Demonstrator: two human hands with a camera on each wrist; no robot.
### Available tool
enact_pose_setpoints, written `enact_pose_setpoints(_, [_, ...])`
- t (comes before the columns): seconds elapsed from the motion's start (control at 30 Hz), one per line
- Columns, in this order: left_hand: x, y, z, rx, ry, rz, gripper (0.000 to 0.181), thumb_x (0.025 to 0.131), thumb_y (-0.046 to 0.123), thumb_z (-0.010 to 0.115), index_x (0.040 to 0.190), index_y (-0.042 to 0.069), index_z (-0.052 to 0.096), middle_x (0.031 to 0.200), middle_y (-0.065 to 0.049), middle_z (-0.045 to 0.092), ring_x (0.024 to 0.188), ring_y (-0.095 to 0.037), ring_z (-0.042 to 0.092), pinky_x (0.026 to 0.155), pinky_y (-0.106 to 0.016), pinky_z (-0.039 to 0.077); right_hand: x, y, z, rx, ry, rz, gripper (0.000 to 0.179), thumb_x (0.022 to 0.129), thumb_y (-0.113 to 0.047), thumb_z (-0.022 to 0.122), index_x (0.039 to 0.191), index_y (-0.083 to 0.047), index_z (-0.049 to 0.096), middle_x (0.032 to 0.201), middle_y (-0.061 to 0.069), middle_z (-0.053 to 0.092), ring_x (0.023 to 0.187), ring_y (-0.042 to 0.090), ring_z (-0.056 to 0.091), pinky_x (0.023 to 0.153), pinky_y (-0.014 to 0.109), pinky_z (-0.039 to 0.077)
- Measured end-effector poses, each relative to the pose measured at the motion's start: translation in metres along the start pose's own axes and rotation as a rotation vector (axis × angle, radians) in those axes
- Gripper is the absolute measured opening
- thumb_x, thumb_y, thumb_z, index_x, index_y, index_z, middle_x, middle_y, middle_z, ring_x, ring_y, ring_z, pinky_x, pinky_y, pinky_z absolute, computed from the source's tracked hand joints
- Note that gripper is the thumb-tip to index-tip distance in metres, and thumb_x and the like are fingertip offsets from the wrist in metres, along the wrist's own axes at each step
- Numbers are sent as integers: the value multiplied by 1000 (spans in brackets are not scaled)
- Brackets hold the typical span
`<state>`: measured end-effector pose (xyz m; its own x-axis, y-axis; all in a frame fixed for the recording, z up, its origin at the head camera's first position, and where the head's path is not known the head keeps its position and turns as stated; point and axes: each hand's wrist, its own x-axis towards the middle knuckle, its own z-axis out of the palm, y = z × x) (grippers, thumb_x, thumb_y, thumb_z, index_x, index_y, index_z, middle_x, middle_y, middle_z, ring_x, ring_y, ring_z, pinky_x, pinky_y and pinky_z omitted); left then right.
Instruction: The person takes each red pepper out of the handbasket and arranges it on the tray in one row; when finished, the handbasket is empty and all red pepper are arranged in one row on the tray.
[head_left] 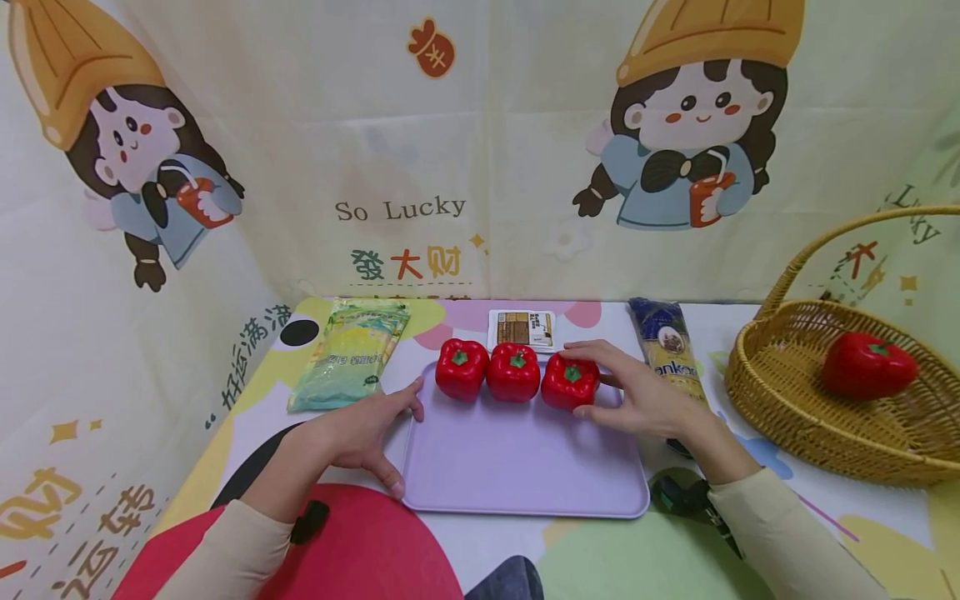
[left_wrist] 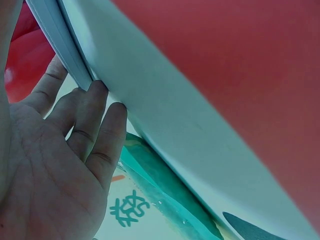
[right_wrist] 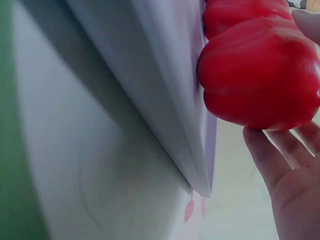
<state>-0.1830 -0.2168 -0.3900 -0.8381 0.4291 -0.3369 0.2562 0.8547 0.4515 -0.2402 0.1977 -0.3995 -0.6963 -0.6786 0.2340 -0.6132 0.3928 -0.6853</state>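
Note:
Three red bell peppers stand in a row along the back of a lilac tray (head_left: 525, 467): a left pepper (head_left: 461, 371), a middle pepper (head_left: 513, 373) and a right pepper (head_left: 564, 392), green stems up. My right hand (head_left: 645, 396) holds the right pepper, fingers at its far side and thumb at its near side; in the right wrist view the fingertips touch this pepper (right_wrist: 260, 75). At the tray's left edge my left hand (head_left: 360, 433) rests with thumb and fingers spread, the fingertips touching the rim, as the left wrist view shows the hand (left_wrist: 55, 165) too.
A wicker basket (head_left: 772, 392) with a tall handle holds another red bell pepper (head_left: 870, 367) on the right. A green-yellow bag (head_left: 352, 350) lies left of the tray, a small flat packet (head_left: 522, 327) behind it, and a blue-gold bag (head_left: 671, 342) at its right.

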Motion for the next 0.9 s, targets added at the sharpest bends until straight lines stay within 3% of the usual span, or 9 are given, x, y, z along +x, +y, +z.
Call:
enact_pose_setpoints(0.13, [0,0,1,-1,-3,-7,87,57,51,98,129,30,54,165,-6,33,136,-24,45,107,-49,48,1,0,1,-13,17,11,70,88,-28,84,149,-25,50,147,-1,48,135,24,49,98,52,54])
enact_pose_setpoints(0.47, [-1,2,0,-11,2,-10,86,57,51,98,128,31,54,165,-6,33,136,-24,44,107,-50,48,4,1,1,-54,22,-62,69,89,-18,82,150,-21,48,147,1,53,129,21,54,96,45,57])
enact_pose_setpoints(0.7, [-1,1,1,-13,2,-1,85,57,50,98,127,30,54,166,-7,30,137,-25,43,107,-50,48,6,1,1,-4,3,-33,69,91,-13,79,150,-22,46,148,0,49,134,21,50,99,45,55])
enact_pose_setpoints(0.9, [0,1,0,-11,0,-13,85,57,50,98,127,31,54,166,-6,31,136,-25,44,106,-50,49,8,-1,0,-28,2,-13,69,91,-17,79,151,-21,45,151,0,49,135,24,52,99,43,55])
